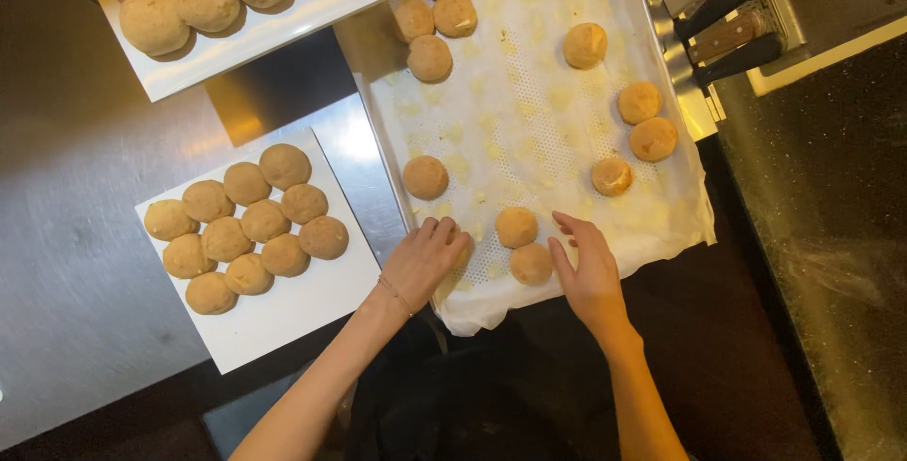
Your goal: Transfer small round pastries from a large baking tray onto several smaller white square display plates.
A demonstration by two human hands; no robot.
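Hands: left hand [427,255] cupped over a bun, grip hidden, right hand [588,267] open beside two buns [524,246] at the lined tray [529,93] near edge; a nudge could roll them off

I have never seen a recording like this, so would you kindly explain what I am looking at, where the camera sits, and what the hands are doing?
There is no machine here: these are a person's two bare hands, filmed by one camera worn on their head, looking straight down.

The left hand lies cupped over the near edge of a baking tray lined with a perforated sheet; whether it covers a bun cannot be told. The right hand is open, its fingers beside two round baked buns, holding nothing. More buns are scattered over the tray.

To the left, on the steel counter, a white rectangular plate carries a cluster of buns, and a second white plate at the top is also loaded. Dark knife handles show at the upper right.
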